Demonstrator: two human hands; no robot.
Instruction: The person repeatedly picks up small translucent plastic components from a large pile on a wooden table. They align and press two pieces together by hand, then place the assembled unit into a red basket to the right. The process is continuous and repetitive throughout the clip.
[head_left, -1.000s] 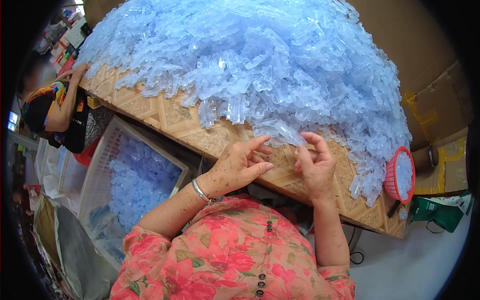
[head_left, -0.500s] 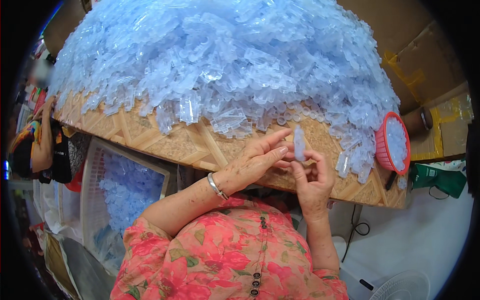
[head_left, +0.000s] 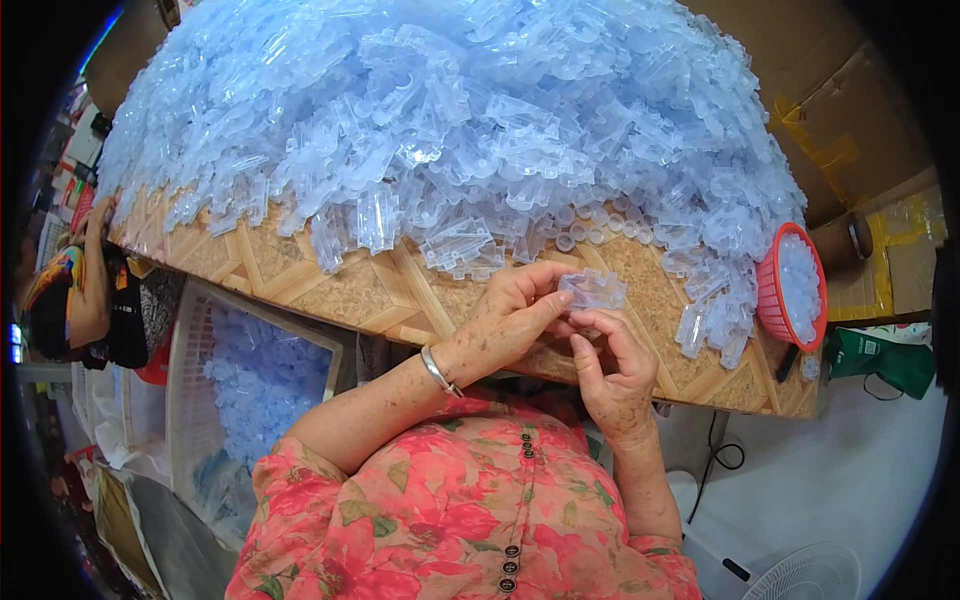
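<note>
My left hand (head_left: 515,315), with a silver bracelet on its wrist, pinches the left end of a clear plastic piece (head_left: 597,290) between thumb and fingers. The piece is flat, with a notched edge, and is held above the table's near edge. Just below it is my right hand (head_left: 617,375), its fingers bent and the thumb apart from them; the fingertips come close to the piece's lower edge. Beyond both hands rises a large heap of similar bluish clear plastic pieces (head_left: 450,130). Several small round clear parts (head_left: 597,235) lie at the heap's near edge.
At the table's (head_left: 400,290) right end stands a red basket (head_left: 768,290) of small clear parts, with a dark stick-like object (head_left: 787,362) beside it. A pale crate (head_left: 190,400) of clear pieces sits lower left. Another person's arm (head_left: 92,265) rests at the far left corner.
The clear piece has turned from upright and narrow to lying broad side in view. My right fingers have drawn down from it, while my left hand now pinches its left end.
</note>
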